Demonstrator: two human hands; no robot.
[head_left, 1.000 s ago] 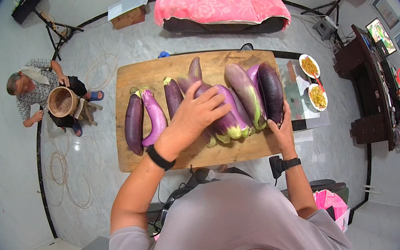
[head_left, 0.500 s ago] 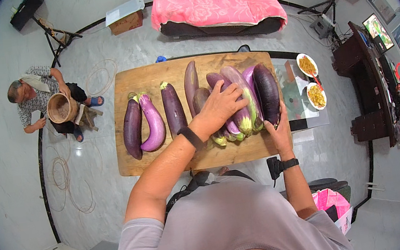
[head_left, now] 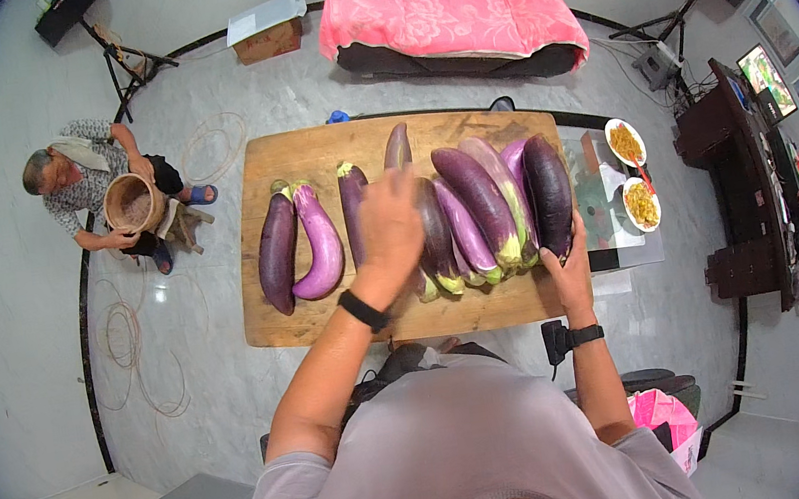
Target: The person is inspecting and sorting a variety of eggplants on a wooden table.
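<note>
Several purple eggplants lie on a wooden table. At the right end of the row is a dark eggplant; my right hand grips its near end, thumb on one side and fingers along the other. My left hand is smeared by motion above the middle of the row, over a long eggplant and close to another dark eggplant. Its fingers cannot be made out. Apart on the left lie a straight dark eggplant and a curved, lighter purple eggplant.
Two bowls of food, one at the back and one nearer, stand right of the table. A seated person at the left holds a round wooden tub. Beyond the table is a pink-covered seat.
My left hand has lifted off the clustered eggplants and moved left. My right hand stays at the end of the dark eggplant. The seated person's tub has tilted.
</note>
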